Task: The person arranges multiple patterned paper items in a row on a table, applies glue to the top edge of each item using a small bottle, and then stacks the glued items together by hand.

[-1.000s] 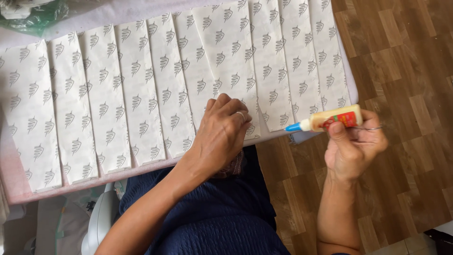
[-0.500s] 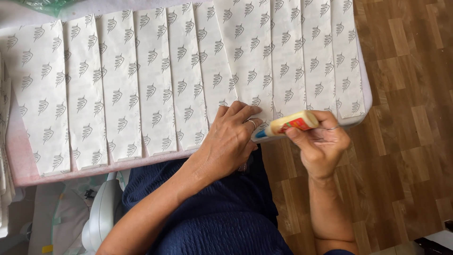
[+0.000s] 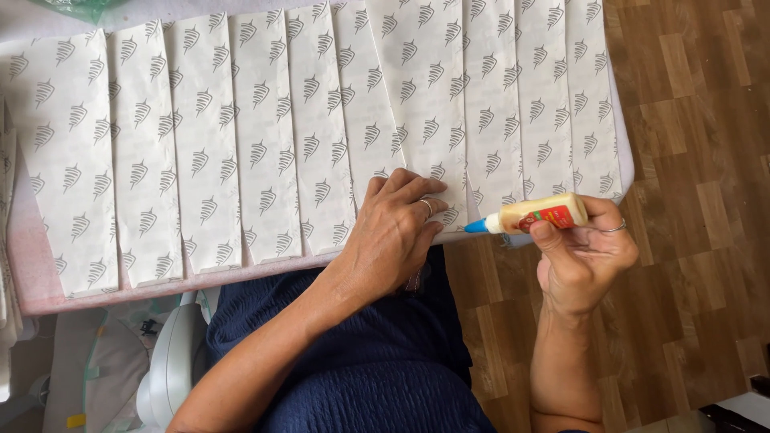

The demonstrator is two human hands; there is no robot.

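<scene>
Several white paper strips (image 3: 265, 136) printed with small grey leaf marks lie side by side and overlapping on a pale pink board (image 3: 48, 281). My left hand (image 3: 397, 232) lies flat on the lower ends of the strips near the board's front edge, a ring on one finger. My right hand (image 3: 581, 252) grips a small glue bottle (image 3: 541, 215) with a red label. Its blue tip (image 3: 475, 227) points left and touches the bottom edge of a strip just right of my left hand.
Wooden plank flooring (image 3: 698, 160) fills the right side. My lap in dark blue cloth (image 3: 377, 369) sits under the board's front edge. A white rounded object (image 3: 172, 365) and pale clutter lie at the lower left. Green plastic (image 3: 76, 8) shows at the top left.
My right hand has carried the glue bottle leftward, from off the board's right corner to the strips' bottom edge. My left hand stays pressed on the strips.
</scene>
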